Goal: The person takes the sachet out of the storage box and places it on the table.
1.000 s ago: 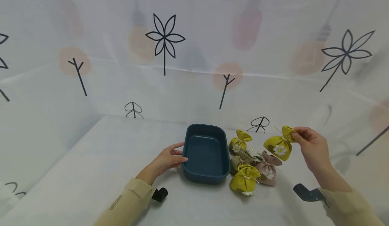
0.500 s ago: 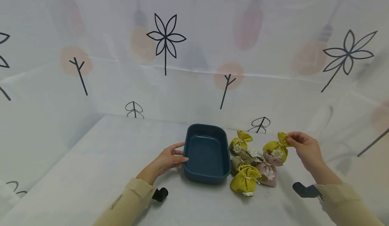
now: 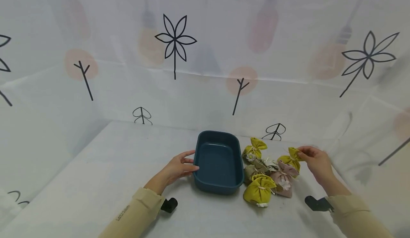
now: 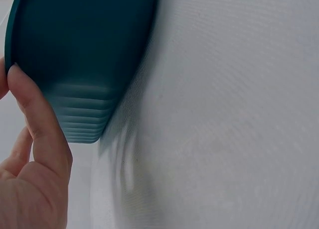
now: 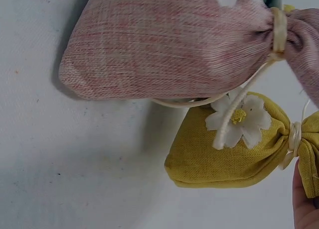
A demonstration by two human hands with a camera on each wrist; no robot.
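Observation:
My left hand (image 3: pixel 174 167) holds the left rim of a dark blue plastic box (image 3: pixel 218 189), its thumb over the edge. In the left wrist view, fingertips meet the rim of the same box (image 4: pixel 84 40). My right hand (image 3: pixel 317 161) pinches the gathered top of a yellow drawstring pouch (image 3: pixel 293 159) with a white flower. That yellow pouch (image 5: pixel 224 154) hangs low beside a pink pouch (image 5: pixel 164 45) in the right wrist view. The pink pouch (image 3: pixel 283 177) partly hides it in the head view.
Right of the box are a yellow pouch (image 3: pixel 258 191) at the front, another yellow pouch (image 3: pixel 254 147) at the back, an olive pouch (image 3: pixel 255 172) and a pale, mostly hidden pouch (image 3: pixel 271 165). A patterned white cloth (image 3: pixel 198 99) rises behind the white tabletop (image 3: pixel 134 159).
My right hand has come down and leftward with the yellow pouch, which now sits behind the pink one. My left hand and the box have kept their places.

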